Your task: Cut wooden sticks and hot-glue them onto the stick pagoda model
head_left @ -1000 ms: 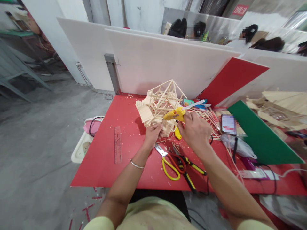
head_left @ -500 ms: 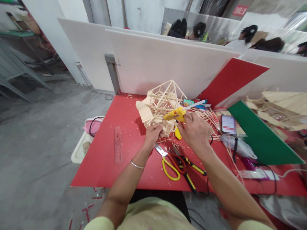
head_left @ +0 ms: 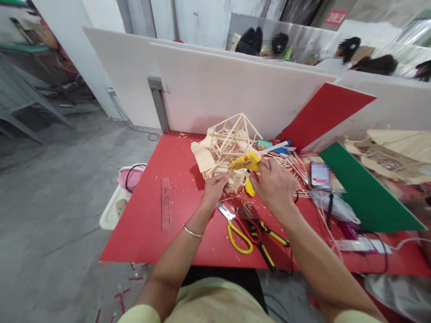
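Observation:
A model house frame of thin wooden sticks (head_left: pixel 204 158) stands on the red tabletop, with a slatted panel on its left and a peaked frame on top. At its front lower edge, my left hand (head_left: pixel 215 187) is closed in a pinch; the fingers hide what lies between them. My right hand (head_left: pixel 278 183) is wrapped round a yellow hot glue gun (head_left: pixel 247 161). A pale glue stick (head_left: pixel 276 147) juts from the back of the gun. The nozzle points left, over the front of the model; whether it touches the sticks I cannot tell.
Scissors (head_left: pixel 239 237) and black-and-yellow cutters (head_left: pixel 267 255) lie in front of me. A clear ruler (head_left: pixel 166 204) is at left. Loose sticks (head_left: pixel 296 168), a phone (head_left: pixel 321 175), a plastic bag (head_left: pixel 336 206) and a green board (head_left: pixel 367 193) are at right. White panels (head_left: pixel 235 85) rise behind.

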Tool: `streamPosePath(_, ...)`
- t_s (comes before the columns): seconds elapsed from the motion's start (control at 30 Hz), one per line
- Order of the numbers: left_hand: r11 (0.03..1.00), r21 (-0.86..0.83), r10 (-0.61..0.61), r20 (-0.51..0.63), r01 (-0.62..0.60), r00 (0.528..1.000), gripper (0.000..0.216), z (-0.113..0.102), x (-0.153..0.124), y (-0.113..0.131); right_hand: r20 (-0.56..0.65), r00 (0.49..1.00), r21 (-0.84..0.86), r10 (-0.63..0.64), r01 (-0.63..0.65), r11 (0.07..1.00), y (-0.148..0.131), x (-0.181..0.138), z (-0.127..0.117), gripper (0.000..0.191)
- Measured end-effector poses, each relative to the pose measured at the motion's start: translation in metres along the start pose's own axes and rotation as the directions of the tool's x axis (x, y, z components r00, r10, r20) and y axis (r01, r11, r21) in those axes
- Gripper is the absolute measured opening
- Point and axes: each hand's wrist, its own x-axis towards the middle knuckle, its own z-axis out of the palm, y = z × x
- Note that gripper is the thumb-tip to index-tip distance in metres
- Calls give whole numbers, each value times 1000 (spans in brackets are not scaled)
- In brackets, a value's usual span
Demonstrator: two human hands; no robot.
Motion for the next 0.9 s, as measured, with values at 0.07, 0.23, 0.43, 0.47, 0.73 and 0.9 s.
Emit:
streamPosePath(0.07,1000,2,2,0,-2,1000,42,0,0,0,1,1000,5,5,-5,1000,0,0,0,37)
streamPosePath(0.23,1000,0,15,7,-15,1000,42,0,-1,0,-10,1000,-4,-1,1,1000,0,0,0,35)
streamPosePath(0.43,1000,4,13,8,-13,1000,41,-1,0,-1,-14,1000,0,-3,3,1000,0,0,0,37)
streamPosePath(0.47,1000,1,12,9,-12,1000,41,-1,0,-1,-18,1000,-3,-3,3,1000,0,-1,0,37)
streamPosePath(0.73,1000,-7,6,-1,-6,1000,43,0,0,-1,-16,999,-13,31,-31,999,1,0,0,37)
streamPosePath(0.9,1000,9,-5,-3,5,1000,42,0,0,-2,-11,999,-10,38,-38,999,3,1,-3,37)
